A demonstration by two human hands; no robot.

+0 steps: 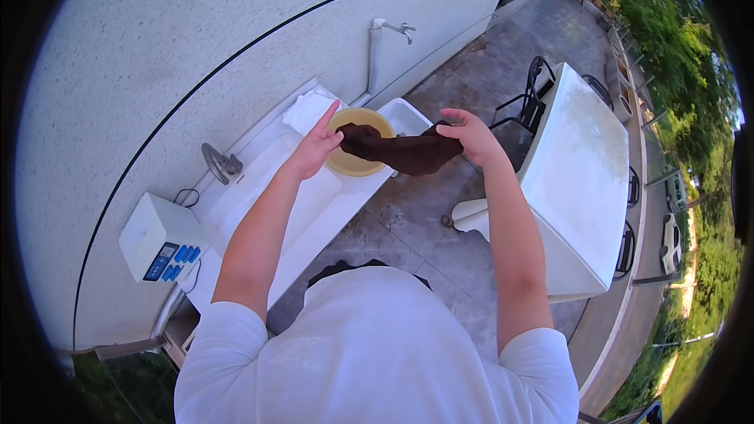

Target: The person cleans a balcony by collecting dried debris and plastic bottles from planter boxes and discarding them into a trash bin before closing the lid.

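Observation:
A dark brown cloth (416, 155) is stretched between my two hands, sagging toward its right end. My left hand (314, 148) pinches its left end, with the index finger pointing away from it. At the other end my right hand (471, 137) grips the cloth between thumb and fingers. Beneath the cloth, a round yellowish basin (355, 163) rests on the white sink counter (302, 224); the cloth hides part of its inside. A folded white cloth or paper (309, 112) lies beside the basin, toward the wall.
A wall tap (402, 30) sticks out beyond the basin. On the counter stand a grey faucet (220, 163) and a white box with blue buttons (161, 239). To the right is a white-covered table (577, 180) with black chairs (538, 86) around it.

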